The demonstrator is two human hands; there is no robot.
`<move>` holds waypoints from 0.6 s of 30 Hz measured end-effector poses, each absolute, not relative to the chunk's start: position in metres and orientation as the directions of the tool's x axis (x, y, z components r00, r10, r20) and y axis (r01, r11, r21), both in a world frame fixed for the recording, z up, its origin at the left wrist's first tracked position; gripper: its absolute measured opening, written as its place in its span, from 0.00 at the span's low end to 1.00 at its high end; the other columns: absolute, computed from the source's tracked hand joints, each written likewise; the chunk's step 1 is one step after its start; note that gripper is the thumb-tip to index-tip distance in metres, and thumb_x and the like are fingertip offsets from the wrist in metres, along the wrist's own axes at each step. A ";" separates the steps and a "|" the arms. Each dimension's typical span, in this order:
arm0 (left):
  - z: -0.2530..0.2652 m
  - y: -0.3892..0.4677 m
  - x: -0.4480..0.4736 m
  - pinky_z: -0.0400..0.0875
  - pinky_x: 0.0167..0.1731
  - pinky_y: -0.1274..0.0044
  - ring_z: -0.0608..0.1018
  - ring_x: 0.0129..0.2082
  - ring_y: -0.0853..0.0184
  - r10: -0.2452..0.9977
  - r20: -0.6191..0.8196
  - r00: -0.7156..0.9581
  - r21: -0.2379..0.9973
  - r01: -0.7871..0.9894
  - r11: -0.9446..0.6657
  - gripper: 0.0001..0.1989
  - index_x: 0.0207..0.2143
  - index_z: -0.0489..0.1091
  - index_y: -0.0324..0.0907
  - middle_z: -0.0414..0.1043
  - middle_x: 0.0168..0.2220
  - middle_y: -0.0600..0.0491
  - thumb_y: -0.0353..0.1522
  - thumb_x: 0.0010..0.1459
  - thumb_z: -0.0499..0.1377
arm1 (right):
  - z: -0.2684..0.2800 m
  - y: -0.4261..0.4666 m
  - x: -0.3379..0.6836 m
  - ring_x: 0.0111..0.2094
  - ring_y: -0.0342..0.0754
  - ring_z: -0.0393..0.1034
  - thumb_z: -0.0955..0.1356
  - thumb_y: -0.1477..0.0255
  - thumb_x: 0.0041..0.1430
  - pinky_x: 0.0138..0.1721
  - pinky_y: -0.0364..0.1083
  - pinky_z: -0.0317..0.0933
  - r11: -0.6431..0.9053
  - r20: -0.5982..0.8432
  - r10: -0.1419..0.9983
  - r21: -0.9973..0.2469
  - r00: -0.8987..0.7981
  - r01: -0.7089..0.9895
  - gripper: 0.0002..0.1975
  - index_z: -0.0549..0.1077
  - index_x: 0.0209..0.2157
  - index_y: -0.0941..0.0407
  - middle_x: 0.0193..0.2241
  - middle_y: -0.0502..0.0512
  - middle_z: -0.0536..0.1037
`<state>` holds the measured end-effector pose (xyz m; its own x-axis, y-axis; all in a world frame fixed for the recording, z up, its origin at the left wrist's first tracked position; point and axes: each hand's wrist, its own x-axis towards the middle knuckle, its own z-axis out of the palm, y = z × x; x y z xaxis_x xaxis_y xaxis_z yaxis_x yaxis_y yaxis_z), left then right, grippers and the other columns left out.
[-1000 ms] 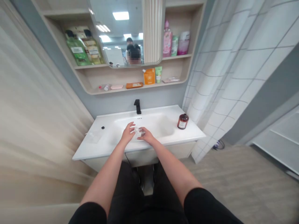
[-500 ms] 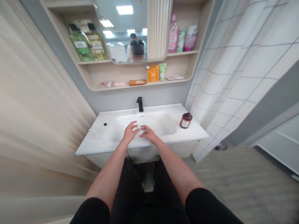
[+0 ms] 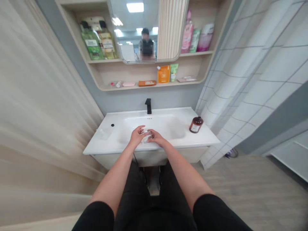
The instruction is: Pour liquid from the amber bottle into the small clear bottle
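Over the front of the white sink [image 3: 168, 123], both my hands are closed around a small clear container [image 3: 145, 138]. It looks see-through, and much of it is hidden behind my fingers. My left hand [image 3: 137, 136] grips its left side and upper part, the thumb towards the top. From the other side my right hand [image 3: 156, 138] wraps its fingers about it. A black faucet [image 3: 148, 106] stands behind the sink. Left on the counter lie a small black cap [image 3: 112, 125] and a faint see-through item [image 3: 105, 133], its kind unclear.
A brown bottle [image 3: 196, 124] stands on the counter's right end. Above hangs a mirrored cabinet [image 3: 96, 75] with several bottles, an orange pouch [image 3: 164, 74] and a green tube [image 3: 173, 72]. Curtains hang left [image 3: 48, 128] and right [image 3: 228, 86].
The camera view has turned slightly, so the room appears shifted to the right. Both hands stay together on the clear container, with only a slight shift of the fingers.
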<state>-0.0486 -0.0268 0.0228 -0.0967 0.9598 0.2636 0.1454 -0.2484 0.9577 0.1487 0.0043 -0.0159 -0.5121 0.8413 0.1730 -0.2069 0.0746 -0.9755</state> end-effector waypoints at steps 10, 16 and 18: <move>0.030 -0.049 -0.066 0.79 0.55 0.63 0.86 0.52 0.53 0.962 0.264 -0.075 0.949 0.196 -0.245 0.33 0.60 0.79 0.43 0.87 0.48 0.44 0.42 0.54 0.76 | -0.008 0.001 0.150 0.47 0.51 0.77 0.86 0.67 0.40 0.49 0.49 0.72 0.085 0.173 0.791 -0.981 -0.587 -0.174 0.44 0.78 0.62 0.47 0.54 0.55 0.83; 0.043 -0.086 -0.158 0.80 0.57 0.63 0.86 0.52 0.55 0.827 0.322 -0.461 0.889 0.447 -0.097 0.28 0.62 0.76 0.43 0.85 0.52 0.44 0.39 0.61 0.71 | -0.010 0.002 0.154 0.46 0.51 0.80 0.79 0.57 0.58 0.42 0.47 0.70 0.035 0.092 0.856 -0.992 -0.508 -0.121 0.38 0.71 0.68 0.43 0.67 0.59 0.76; 0.049 -0.102 -0.202 0.79 0.59 0.60 0.86 0.53 0.53 0.756 0.323 -0.569 0.817 0.571 0.081 0.29 0.64 0.76 0.43 0.84 0.53 0.42 0.39 0.62 0.71 | -0.013 0.005 0.153 0.45 0.51 0.80 0.79 0.58 0.56 0.42 0.47 0.70 0.047 0.094 0.861 -0.993 -0.500 -0.105 0.35 0.74 0.64 0.45 0.62 0.59 0.80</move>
<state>-0.2021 -0.1021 0.0493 -0.5692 0.7563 0.3226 0.5707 0.0811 0.8171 0.1532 0.0046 -0.0135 -0.4996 0.8612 0.0936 -0.1048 0.0472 -0.9934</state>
